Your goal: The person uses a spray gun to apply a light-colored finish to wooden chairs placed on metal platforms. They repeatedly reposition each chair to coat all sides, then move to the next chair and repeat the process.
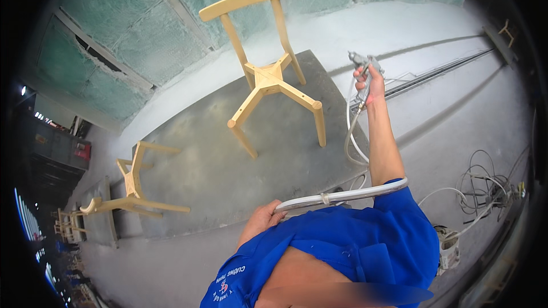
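My right hand [370, 82], arm stretched forward, is wrapped round a metal spray gun [364, 61]. Thin hoses [353, 120] hang from the gun's lower end. Close to my body, my left hand [261, 219] is closed at the end of a thick pale hose loop [342, 195] that runs across to my right upper arm; its fingers are partly hidden. Left of the spray gun, a light wooden chair frame [268, 80] without a seat stands upright on a dark grey board [211, 165], apart from both hands.
Another wooden chair frame [132, 185] lies tipped at the board's left end. Tangled hoses [491, 185] lie on the floor at right, near a pale container [450, 250]. Green filter-like panels [114, 40] line the far wall. More chair frames [71, 222] stand at far left.
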Tool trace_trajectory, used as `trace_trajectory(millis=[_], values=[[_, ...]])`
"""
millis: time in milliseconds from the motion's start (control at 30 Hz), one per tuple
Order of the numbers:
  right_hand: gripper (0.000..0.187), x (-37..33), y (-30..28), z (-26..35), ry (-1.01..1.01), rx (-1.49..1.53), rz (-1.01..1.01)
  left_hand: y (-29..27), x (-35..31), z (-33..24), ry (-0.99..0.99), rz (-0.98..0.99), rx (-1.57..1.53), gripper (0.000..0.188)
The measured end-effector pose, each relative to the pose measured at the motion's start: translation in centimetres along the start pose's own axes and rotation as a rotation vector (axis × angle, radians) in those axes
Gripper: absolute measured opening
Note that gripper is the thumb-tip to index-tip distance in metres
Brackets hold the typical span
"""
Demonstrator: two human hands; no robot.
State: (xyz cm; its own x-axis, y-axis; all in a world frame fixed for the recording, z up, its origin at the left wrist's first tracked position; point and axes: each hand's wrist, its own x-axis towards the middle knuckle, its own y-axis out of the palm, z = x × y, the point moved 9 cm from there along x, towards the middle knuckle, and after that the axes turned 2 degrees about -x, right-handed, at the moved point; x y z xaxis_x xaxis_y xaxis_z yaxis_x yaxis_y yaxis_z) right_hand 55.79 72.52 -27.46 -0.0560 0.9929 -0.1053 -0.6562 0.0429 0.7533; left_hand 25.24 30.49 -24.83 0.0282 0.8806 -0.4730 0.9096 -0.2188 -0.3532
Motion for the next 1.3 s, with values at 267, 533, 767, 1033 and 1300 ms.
trace_trajectory(millis=[267, 533, 767, 1033, 1300], values=[[0.023, 2.4, 0.7, -1.3, 0.195, -0.159, -0.122, 4.7, -0.4, -3.7, -0.065, -0.122, 0.029, 0.014], [0.023, 6.1, 10.8, -3.6, 0.265, 0.023, 0.17, 5.7, -1.8, -3.9, -0.141, -0.289, 0.019, 0.02], [0.023, 4.4, 14.9, -7.7, 0.343, -0.366, 0.029, 4.2, -4.3, -1.3, -0.121, -0.42, -0.035, 0.022], [0.025, -7.8, 44.8, -9.0, -0.292, -1.265, 0.832, 0.7, -6.9, 0.6, -0.066, -0.483, -0.128, 0.02], [0.051, 1.7, 55.0, -0.2, -0.52, -1.062, 0.266, -3.9, -10.5, 6.4, 0.078, -0.495, -0.375, 0.015]])
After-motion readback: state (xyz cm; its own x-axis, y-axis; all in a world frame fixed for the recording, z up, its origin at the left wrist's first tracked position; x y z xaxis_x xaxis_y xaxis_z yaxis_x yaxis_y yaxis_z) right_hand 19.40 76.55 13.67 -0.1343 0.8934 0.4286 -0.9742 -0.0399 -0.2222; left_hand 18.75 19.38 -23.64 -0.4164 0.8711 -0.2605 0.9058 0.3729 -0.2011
